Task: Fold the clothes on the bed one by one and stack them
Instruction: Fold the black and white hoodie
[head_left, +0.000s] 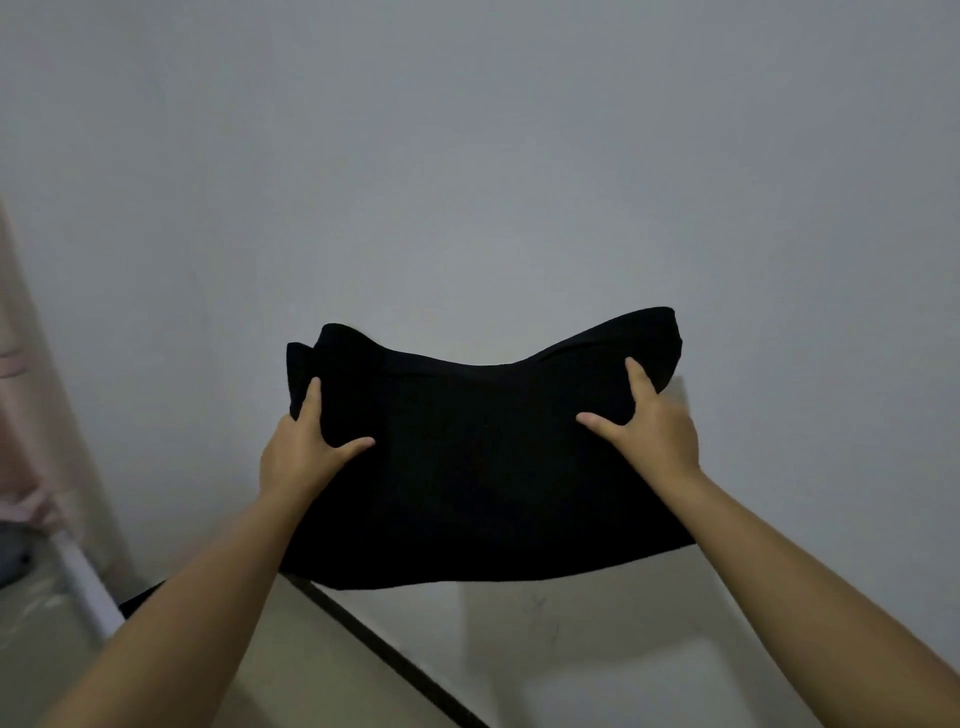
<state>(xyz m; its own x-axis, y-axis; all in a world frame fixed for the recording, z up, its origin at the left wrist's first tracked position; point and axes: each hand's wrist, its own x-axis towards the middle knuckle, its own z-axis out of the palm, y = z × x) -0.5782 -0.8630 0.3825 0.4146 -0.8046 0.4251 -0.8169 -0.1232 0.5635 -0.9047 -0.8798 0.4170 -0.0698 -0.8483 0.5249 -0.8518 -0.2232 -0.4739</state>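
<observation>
A black folded garment (483, 467) is held up in the air in front of a pale wall. My left hand (304, 447) grips its left side, thumb on top and fingers hidden beneath. My right hand (649, 426) grips the right side the same way, thumb and forefinger spread on the cloth. The garment sags slightly in the middle between both hands. The bed surface and any stack are out of sight.
A pale grey wall (467, 182) fills most of the view. A dark strip (395, 660) runs diagonally along the base of the wall. A light-coloured curtain (21, 389) and a white post (83, 587) stand at the left.
</observation>
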